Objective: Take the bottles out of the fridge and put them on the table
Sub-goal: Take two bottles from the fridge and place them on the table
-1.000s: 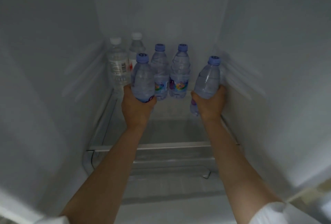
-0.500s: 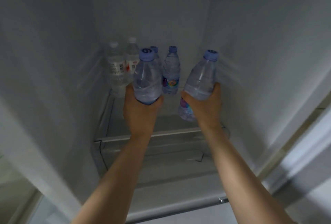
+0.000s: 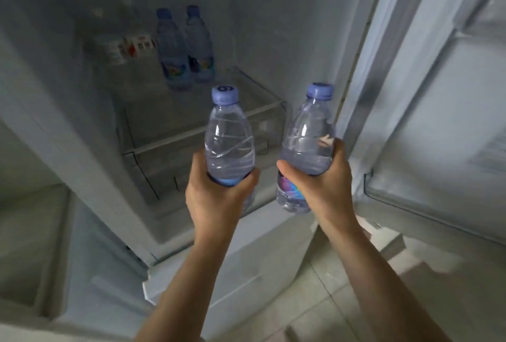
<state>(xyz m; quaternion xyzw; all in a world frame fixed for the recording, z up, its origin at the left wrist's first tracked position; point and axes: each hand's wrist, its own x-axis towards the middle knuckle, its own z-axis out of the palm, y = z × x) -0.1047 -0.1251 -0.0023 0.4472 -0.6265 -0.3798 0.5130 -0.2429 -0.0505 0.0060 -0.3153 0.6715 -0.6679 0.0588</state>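
In front of the open fridge (image 3: 273, 26), outside its doorway, the left hand (image 3: 216, 196) grips one blue-capped bottle (image 3: 228, 136) upright, fingers curled round its lower half. The right hand (image 3: 325, 177) holds a second bottle (image 3: 308, 139), leaning slightly right, the same way. Deep inside the fridge, two more blue-capped bottles (image 3: 186, 46) stand together on the glass shelf (image 3: 197, 136), with blurred pale bottles (image 3: 120, 40) left of them.

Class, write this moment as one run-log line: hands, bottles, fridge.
left hand: grips left bottle | right hand: grips right bottle | both upright, outside fridge | two purple-capped bottles on shelf
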